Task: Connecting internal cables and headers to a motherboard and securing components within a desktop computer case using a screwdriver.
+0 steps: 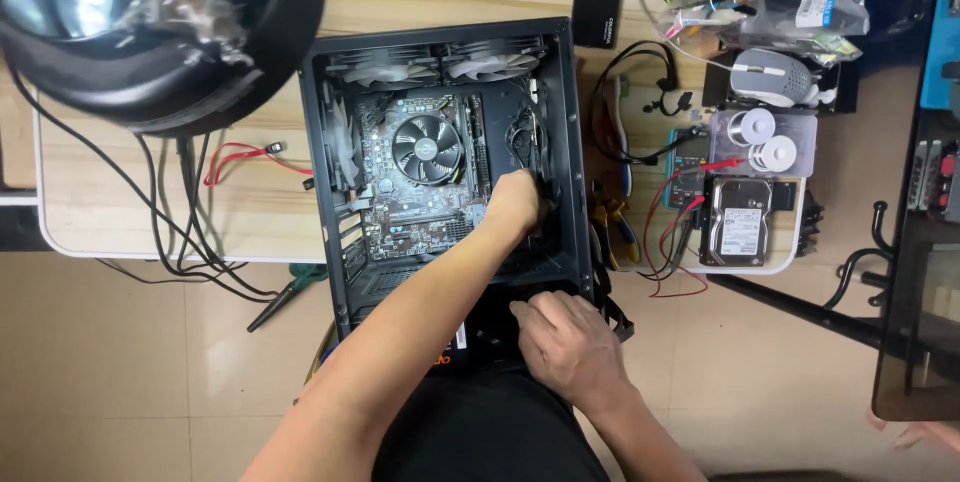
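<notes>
Computer case (570,142): black tower lying on its side with the side panel off, at the near edge of the wooden desk (120,202), its lower end overhanging toward your lap.
Inside the case: motherboard (410,192) already mounted, round black cooler fan (427,149) seated on it, two pale fans (440,64) along the top wall, and a bundle of black cables (522,132) loose on the right side.
Your left hand (515,204): reaching deep into the case, fingers curled around the black cables by the right edge of the board; whether it pinches one plug or several wires, you cannot tell.
Your right hand (568,342): pressed flat, fingers together, on the bottom end of the case, steadying it.
Progress: board, cooler and fans look fitted; the cabling appears unfinished and the panel is off.
Desk to your right: a bare hard drive (741,222), a clear box with two white spools (762,140), red probe leads (665,232), a grey mouse (770,77).
</notes>
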